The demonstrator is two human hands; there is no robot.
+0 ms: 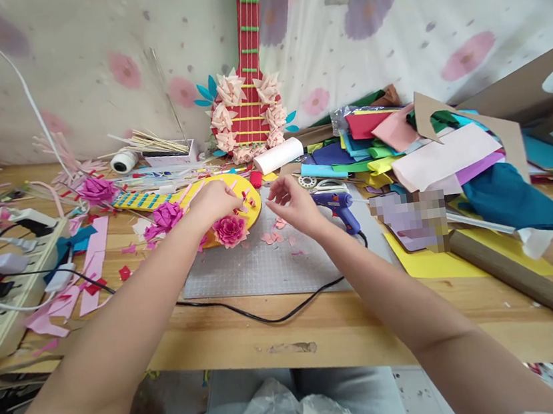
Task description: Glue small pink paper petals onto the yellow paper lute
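The yellow guitar [238, 183] lies flat, its body partly over our grey cutting mat [259, 273] and its neck pointing left. Our left hand [215, 201] is over the body, fingers drawn together by the small red pieces [249, 200]; we cannot tell whether they pinch anything. Careless pressure there could crush the pink flower [230, 230] just below, since its layered petals look delicate. Our right hand [296, 201] hangs off the body's right end, fingers curled but parted, nothing visible between them. The blue glue gun [341, 209] lies just beside it, nozzle towards us; if hot, it could burn a careless knuckle. Further out, a forearm snagging the black cord [270, 319] could scatter the loose pink petals [273, 237].
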